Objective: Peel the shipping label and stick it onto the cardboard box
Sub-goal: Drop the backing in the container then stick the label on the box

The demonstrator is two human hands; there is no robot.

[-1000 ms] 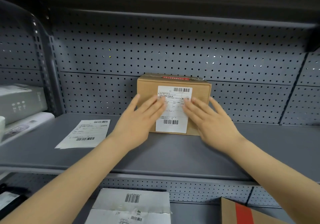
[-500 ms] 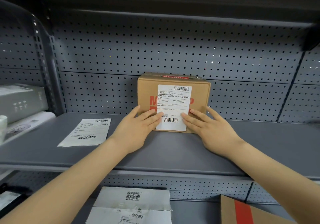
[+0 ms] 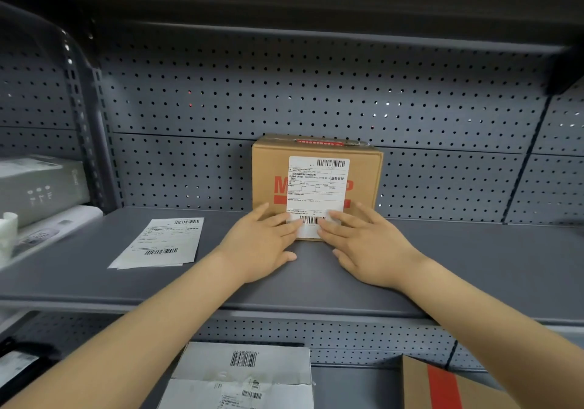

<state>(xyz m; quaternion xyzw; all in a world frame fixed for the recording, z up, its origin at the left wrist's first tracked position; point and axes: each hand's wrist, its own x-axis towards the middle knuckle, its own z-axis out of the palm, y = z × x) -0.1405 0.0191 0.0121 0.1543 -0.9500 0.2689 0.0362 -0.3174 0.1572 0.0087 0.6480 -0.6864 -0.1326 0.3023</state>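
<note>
A brown cardboard box [image 3: 363, 174] with red print stands on the grey shelf [image 3: 474, 260] against the pegboard. A white shipping label [image 3: 316, 184] with barcodes lies flat on the box's front face. My left hand [image 3: 259, 244] and my right hand [image 3: 369, 247] rest with flat, spread fingers on the label's bottom edge, one at each lower corner. Neither hand grips anything. The fingers hide the label's lower corners.
A stack of label sheets [image 3: 161, 242] lies on the shelf to the left. Grey and white devices [image 3: 38, 193] stand at the far left. Below, a white-labelled parcel [image 3: 243, 374] and a brown box with a red stripe [image 3: 442, 386] sit on the lower shelf.
Both hands have slid down the label from its middle to its bottom edge, uncovering the upper print and the red lettering on the box.
</note>
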